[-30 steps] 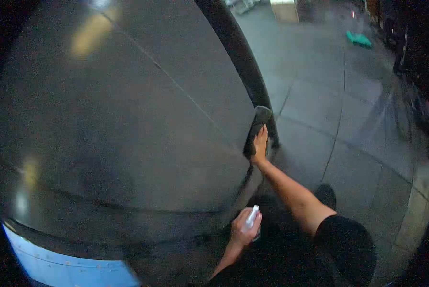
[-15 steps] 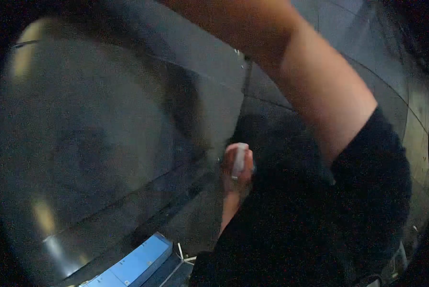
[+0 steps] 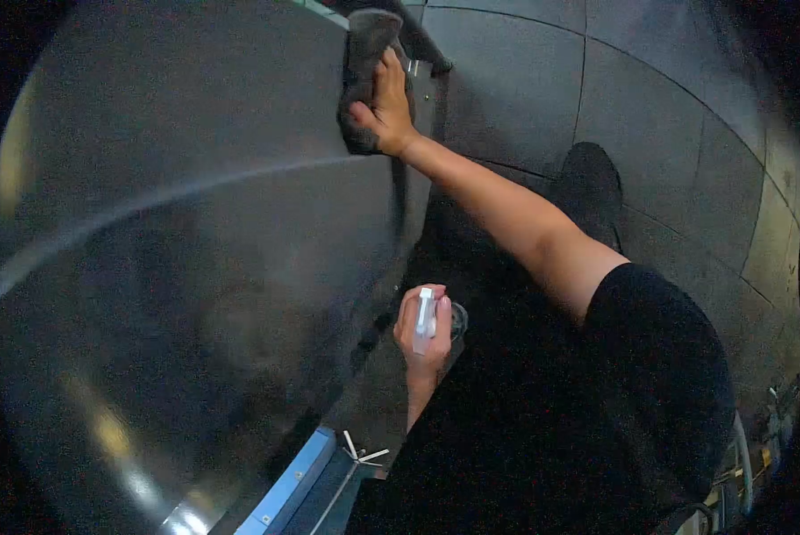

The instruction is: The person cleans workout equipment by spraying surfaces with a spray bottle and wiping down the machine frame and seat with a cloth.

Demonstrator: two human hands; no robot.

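Observation:
My right hand [image 3: 387, 102] lies on a dark grey cloth [image 3: 371, 40], pressing it against the big dark, shiny panel [image 3: 195, 116] near its upper right edge. The thumb is spread to the left and the fingers point up. Close to my body, my left hand [image 3: 409, 325] is closed around a spray bottle [image 3: 425, 312] with a white spray head. Its clear body [image 3: 458, 321] shows only partly beside the hand. A pale curved streak [image 3: 186, 187] crosses the panel from the left to just below the cloth.
A blue-edged bench or ledge [image 3: 284, 486] and a small white-legged stand [image 3: 360, 455] are at the bottom. Grey floor tiles [image 3: 507, 80] spread over the upper right, with a dark shoe [image 3: 589, 178] on them. Hoses or cables [image 3: 743, 464] show at the lower right.
My right arm has swung down from across the top of the view, and the hand with the cloth now shows on the panel. My left hand has shifted slightly left and down.

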